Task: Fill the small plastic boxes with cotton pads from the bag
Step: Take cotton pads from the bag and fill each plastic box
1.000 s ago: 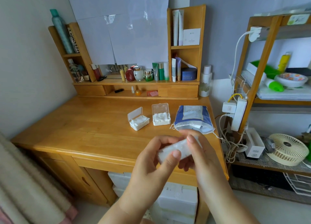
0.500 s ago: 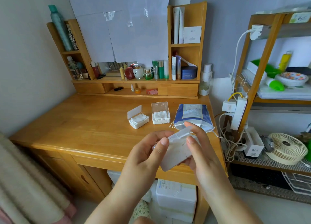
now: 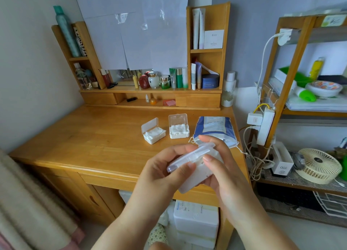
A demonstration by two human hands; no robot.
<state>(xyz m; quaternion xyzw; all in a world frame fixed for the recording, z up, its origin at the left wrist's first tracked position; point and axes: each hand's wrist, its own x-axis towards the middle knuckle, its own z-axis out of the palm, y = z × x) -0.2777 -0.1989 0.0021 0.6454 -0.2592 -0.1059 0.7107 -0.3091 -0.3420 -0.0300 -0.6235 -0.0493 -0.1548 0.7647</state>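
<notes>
Wooden desk (image 3: 78, 140) with a shelf of toiletries

A dark blue jar (image 3: 210, 81) sits beside upright tubes; right of the desk, a cream fan (image 3: 318, 166) lies near a white power strip (image 3: 265, 125).

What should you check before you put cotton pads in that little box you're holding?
1. Box held firmly: ok, left hand and right hand both grip the small box.
2. Lid open enough: cannot tell, it is only partly lifted.
3. Box empty inside: cannot tell, the lid hides the inside.
4. Bag of pads within reach: ok, it lies on the desk just behind the hands.
5. Other two boxes: ok, left box and middle box stand open with pads inside.
</notes>
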